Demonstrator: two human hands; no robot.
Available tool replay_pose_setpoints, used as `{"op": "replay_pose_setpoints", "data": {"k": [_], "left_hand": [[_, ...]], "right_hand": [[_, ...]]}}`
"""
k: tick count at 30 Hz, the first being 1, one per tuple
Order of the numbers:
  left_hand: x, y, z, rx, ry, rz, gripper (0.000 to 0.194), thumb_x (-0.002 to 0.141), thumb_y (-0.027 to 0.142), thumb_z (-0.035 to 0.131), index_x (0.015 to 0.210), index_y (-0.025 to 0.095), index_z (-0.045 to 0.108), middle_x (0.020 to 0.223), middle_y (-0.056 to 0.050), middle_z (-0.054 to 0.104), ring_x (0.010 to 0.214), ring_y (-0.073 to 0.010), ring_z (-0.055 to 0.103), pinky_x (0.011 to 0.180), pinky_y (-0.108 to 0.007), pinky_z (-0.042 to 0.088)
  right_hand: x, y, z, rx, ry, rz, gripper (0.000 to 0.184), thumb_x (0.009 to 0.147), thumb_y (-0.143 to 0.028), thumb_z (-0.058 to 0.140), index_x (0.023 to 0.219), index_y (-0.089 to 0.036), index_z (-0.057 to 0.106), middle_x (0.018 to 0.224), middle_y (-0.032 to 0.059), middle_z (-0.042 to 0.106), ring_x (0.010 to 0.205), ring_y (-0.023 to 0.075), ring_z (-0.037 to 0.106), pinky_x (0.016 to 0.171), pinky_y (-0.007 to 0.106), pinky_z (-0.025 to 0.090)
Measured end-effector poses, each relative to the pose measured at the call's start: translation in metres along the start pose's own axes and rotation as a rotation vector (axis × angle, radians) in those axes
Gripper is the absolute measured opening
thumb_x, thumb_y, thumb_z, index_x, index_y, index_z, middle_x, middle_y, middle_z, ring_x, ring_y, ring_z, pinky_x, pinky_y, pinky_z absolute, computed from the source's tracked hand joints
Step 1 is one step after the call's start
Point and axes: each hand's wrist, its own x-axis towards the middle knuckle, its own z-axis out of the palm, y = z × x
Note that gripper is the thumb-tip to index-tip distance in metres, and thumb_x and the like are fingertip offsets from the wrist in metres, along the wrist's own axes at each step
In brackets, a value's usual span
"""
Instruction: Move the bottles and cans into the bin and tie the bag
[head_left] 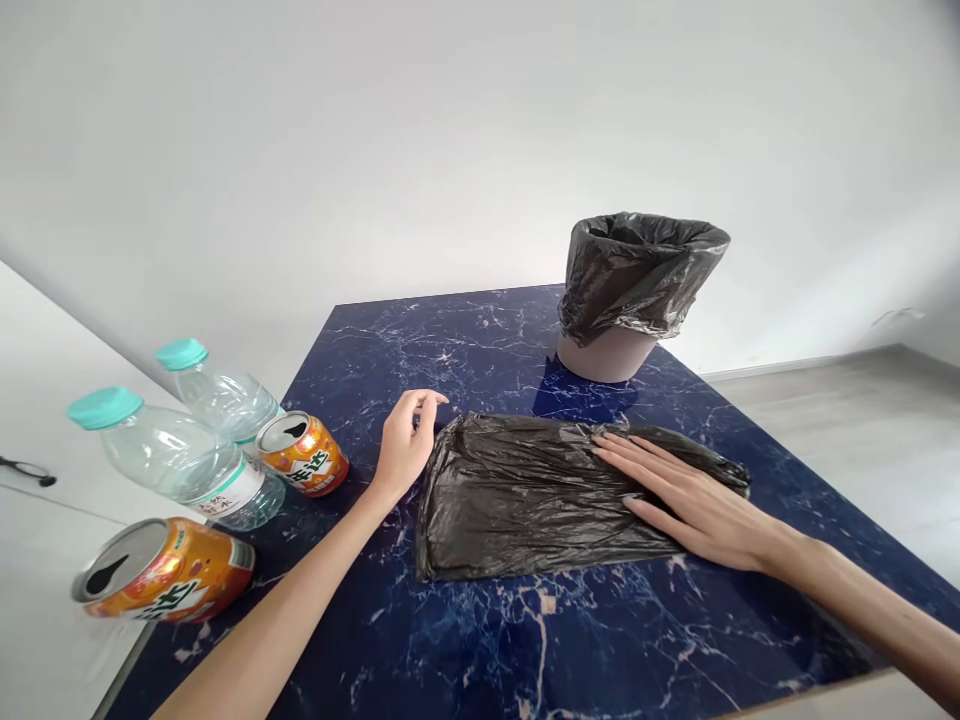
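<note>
A black plastic garbage bag (517,500) lies flattened and wrinkled across the table. On its right part rests my right hand (682,500), palm down with the fingers stretched out. My left hand (409,435) is beside the bag's upper left corner, its fingers curled loosely inward and nothing visible in them. Whether its edge touches the plastic I cannot tell. Behind the bag stands a trash bin (607,355), its upper part covered by a black liner (637,275) folded over the rim.
To the left stand two clear bottles with teal caps, the nearer bottle (172,455) and the farther bottle (225,395). Two orange soda cans, one can (311,465) by my left forearm and another can (187,570) nearer, are opened. The blue marbled table (450,340) meets a white wall.
</note>
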Motion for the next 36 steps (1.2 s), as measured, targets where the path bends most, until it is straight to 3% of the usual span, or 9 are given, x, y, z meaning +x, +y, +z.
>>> {"op": "replay_pose_setpoints", "data": {"k": [3,10,14,17,21,25,28,31,36], "left_hand": [[-0.001,-0.003,0.003,-0.056,0.001,-0.058,0.034,0.11,0.047,0.048,0.106,0.023,0.072,0.117,-0.008,0.077,0.111,-0.0237,0.072,0.095,-0.034,0.055],[0.0,-0.015,0.005,-0.144,0.042,-0.143,0.039,0.107,0.054,0.049,0.103,0.022,0.071,0.113,-0.011,0.078,0.11,-0.0258,0.073,0.099,-0.038,0.054],[0.001,-0.019,0.005,-0.175,0.066,-0.164,0.043,0.106,0.058,0.048,0.101,0.021,0.07,0.109,-0.01,0.077,0.107,-0.026,0.073,0.099,-0.039,0.054],[0.002,-0.019,0.004,-0.195,0.075,-0.177,0.045,0.106,0.06,0.049,0.099,0.021,0.07,0.107,-0.01,0.077,0.106,-0.0263,0.072,0.099,-0.039,0.054],[0.004,-0.02,0.003,-0.215,0.086,-0.185,0.047,0.105,0.061,0.048,0.098,0.021,0.071,0.106,-0.01,0.076,0.105,-0.0266,0.072,0.097,-0.04,0.054],[0.005,-0.022,0.005,-0.217,0.099,-0.176,0.049,0.104,0.063,0.046,0.097,0.021,0.069,0.104,-0.01,0.076,0.102,-0.0262,0.073,0.092,-0.038,0.056],[0.006,-0.021,0.005,-0.195,0.109,-0.158,0.047,0.106,0.059,0.044,0.097,0.021,0.069,0.103,-0.009,0.076,0.101,-0.0255,0.072,0.09,-0.037,0.056],[0.006,-0.014,0.002,-0.147,0.099,-0.116,0.043,0.11,0.053,0.041,0.097,0.022,0.069,0.102,-0.009,0.075,0.1,-0.0249,0.071,0.091,-0.037,0.054],[-0.008,0.023,0.004,-0.059,0.048,0.106,0.032,0.112,0.041,0.043,0.099,0.024,0.066,0.107,-0.008,0.07,0.107,-0.0251,0.066,0.102,-0.042,0.049]], "right_hand": [[0.003,-0.017,-0.004,-0.103,0.157,-0.004,0.071,0.112,-0.036,0.051,0.175,-0.03,0.02,0.177,0.0045,0.035,0.165,0.0281,0.032,0.137,0.056,0.029],[0.042,-0.154,0.015,-0.096,0.227,-0.039,0.055,0.11,-0.041,0.057,0.16,-0.018,0.051,0.169,0.0071,0.05,0.156,0.0296,0.047,0.128,0.054,0.045],[0.071,-0.195,0.03,-0.006,0.322,-0.005,0.034,0.106,-0.029,0.063,0.138,-0.017,0.066,0.147,0.011,0.068,0.136,0.0331,0.062,0.108,0.051,0.058],[0.089,-0.2,0.036,0.013,0.342,0.053,0.006,0.099,-0.016,0.067,0.104,-0.018,0.07,0.116,0.0109,0.071,0.105,0.03,0.068,0.082,0.044,0.059],[0.097,-0.195,0.035,0.166,0.308,0.15,0.013,0.099,-0.012,0.063,0.09,-0.02,0.065,0.093,0.0034,0.062,0.073,0.0184,0.06,0.064,0.033,0.046],[0.087,-0.186,0.017,0.616,0.275,0.36,0.012,0.104,-0.026,0.061,0.093,-0.023,0.065,0.072,-0.0044,0.053,0.06,0.0131,0.049,0.058,0.028,0.036],[0.07,-0.18,-0.003,1.063,0.314,0.549,0.026,0.104,-0.047,0.063,0.094,-0.023,0.063,0.066,-0.0072,0.047,0.052,0.0104,0.048,0.054,0.026,0.037],[0.048,-0.173,-0.018,1.416,0.436,0.659,0.036,0.1,-0.058,0.068,0.098,-0.022,0.061,0.067,-0.0078,0.051,0.049,0.0098,0.054,0.056,0.025,0.045],[0.013,-0.15,-0.026,1.676,0.845,0.83,0.042,0.088,-0.046,0.085,0.077,-0.023,0.051,0.065,-0.0082,0.038,0.054,0.011,0.053,0.052,0.024,0.051]]}}
